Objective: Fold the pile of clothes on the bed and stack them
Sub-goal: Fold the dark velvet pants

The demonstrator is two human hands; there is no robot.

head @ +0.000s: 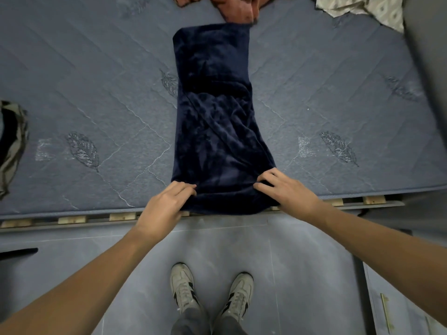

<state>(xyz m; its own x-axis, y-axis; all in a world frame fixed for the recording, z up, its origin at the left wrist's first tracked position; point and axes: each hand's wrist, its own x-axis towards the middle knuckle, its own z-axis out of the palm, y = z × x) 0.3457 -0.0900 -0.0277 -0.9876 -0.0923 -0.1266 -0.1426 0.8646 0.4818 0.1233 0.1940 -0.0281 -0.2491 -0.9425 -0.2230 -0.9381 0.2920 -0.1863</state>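
Pinching the near end of a dark blue cloth (pixel 215 122), both hands are working low in the middle of the frame. The left hand (pixel 167 201) is curling its fingers onto the near left corner. The right hand (pixel 287 189) is curling its fingers onto the near right corner. The cloth is lying as a long strip up the middle of the frame, on the blue bed (pixel 84 81), with its near end hanging a little over the bed's edge.

It looks like the person is in the middle of folding this one piece. It is already folded into a narrow strip. The next move is probably lifting the two near corners and carrying them up to meet the far end, keeping both sides even so the fold is not going crooked.

More clothes are waiting. A reddish piece (pixel 232 8) is lying at the top middle, touching the far end of the cloth. A pale patterned piece (pixel 358 8) is sitting at the upper right. A dark and grey piece (pixel 12 141) is peeking in at the left edge. No basket or box is showing, and no neat stack either.
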